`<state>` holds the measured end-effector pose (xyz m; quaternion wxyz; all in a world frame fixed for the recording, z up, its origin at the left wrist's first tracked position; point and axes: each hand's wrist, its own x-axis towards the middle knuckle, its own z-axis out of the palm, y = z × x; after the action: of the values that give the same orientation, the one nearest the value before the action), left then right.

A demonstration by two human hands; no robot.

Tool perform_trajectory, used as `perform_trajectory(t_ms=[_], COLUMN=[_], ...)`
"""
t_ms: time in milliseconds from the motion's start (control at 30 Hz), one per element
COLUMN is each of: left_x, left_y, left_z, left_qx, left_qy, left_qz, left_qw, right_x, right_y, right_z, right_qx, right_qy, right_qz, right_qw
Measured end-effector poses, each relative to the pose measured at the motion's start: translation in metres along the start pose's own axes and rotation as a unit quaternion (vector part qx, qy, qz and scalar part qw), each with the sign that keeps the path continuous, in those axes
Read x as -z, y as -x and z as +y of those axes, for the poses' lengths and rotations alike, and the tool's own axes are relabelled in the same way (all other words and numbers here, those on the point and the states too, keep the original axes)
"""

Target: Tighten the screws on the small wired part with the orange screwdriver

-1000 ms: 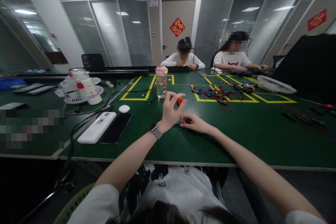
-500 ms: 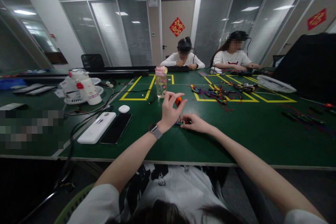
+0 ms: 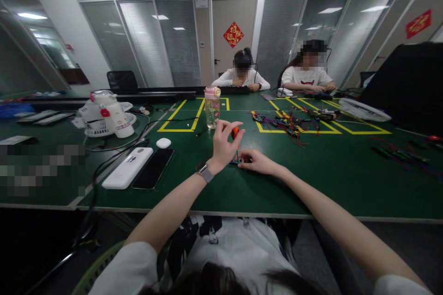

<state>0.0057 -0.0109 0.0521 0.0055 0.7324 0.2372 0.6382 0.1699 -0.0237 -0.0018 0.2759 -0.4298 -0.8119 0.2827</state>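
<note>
My left hand (image 3: 223, 147), with a watch on its wrist, is closed around a screwdriver with an orange and black handle (image 3: 236, 132). The screwdriver's thin shaft points down at a small circuit board (image 3: 235, 162) on the green table. My right hand (image 3: 256, 162) rests low beside the shaft, its thumb and fingers pinching the board's right side. Those fingers cover much of the board, so the exact spot where the tip meets it cannot be made out.
Left of my arms lie a white power bank (image 3: 128, 168), a black phone (image 3: 153, 169) and a small white case (image 3: 164, 143). A pink-lidded bottle (image 3: 212, 110) stands beyond my left hand. Wired boards (image 3: 287, 122) are heaped ahead right. Two people sit across the table.
The orange handle has shifted slightly between my left fingers. My right hand stays in place on the board.
</note>
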Motion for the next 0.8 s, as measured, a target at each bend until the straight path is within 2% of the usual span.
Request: perform_trajectory(t_ms=[300,600,800], left_x=[0.0011,0.0001,0.0027], left_y=[0.0007,0.0003,0.0005], left_z=[-0.0024,-0.0001,0.0], left_qx=[0.021,-0.009,0.006], left_qy=[0.045,-0.007,0.038], left_qz=[-0.051,0.004,-0.064], left_qw=[0.997,1.0,0.997], right_x=[0.0016,0.0018,0.0016], right_y=[0.0004,0.0009,0.0003], right_z=[-0.0015,-0.0017,0.0001], right_qx=[0.0,-0.001,-0.001], right_qy=[0.005,-0.002,0.004], right_qz=[-0.007,-0.007,-0.004], right_qw=[1.0,1.0,1.0])
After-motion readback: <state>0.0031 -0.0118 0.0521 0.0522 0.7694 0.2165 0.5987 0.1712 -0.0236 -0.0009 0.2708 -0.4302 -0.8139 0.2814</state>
